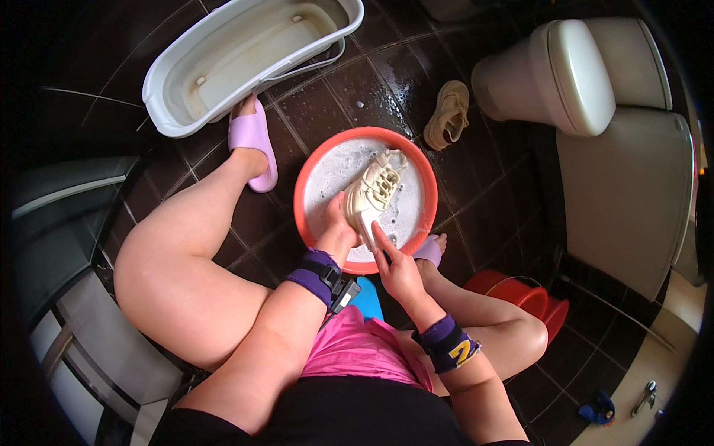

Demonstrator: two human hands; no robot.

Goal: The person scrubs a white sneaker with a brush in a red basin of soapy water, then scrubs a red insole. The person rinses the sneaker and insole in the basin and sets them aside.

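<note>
A wet cream lace-up sneaker (pixel 372 187) is held above the soapy water of a round coral-red basin (pixel 300 206), its laced front towards me. My left hand (pixel 339 223) grips the sneaker from the left and below, near the toe. In my right hand (pixel 399 267) is a brush (pixel 366 226) with a white head and a dark handle mostly hidden by the fingers. Its head lies against the toe end of the sneaker; the bristles cannot be made out. Pale foam (pixel 329 167) covers much of the water.
A second cream sneaker (pixel 446 114) lies on wet dark floor tiles (pixel 357 95) beyond the basin, near a toilet (pixel 535 78). A long white tub (pixel 245 67) stands at upper left. Red buckets or basins (pixel 510 292) sit beside my right knee.
</note>
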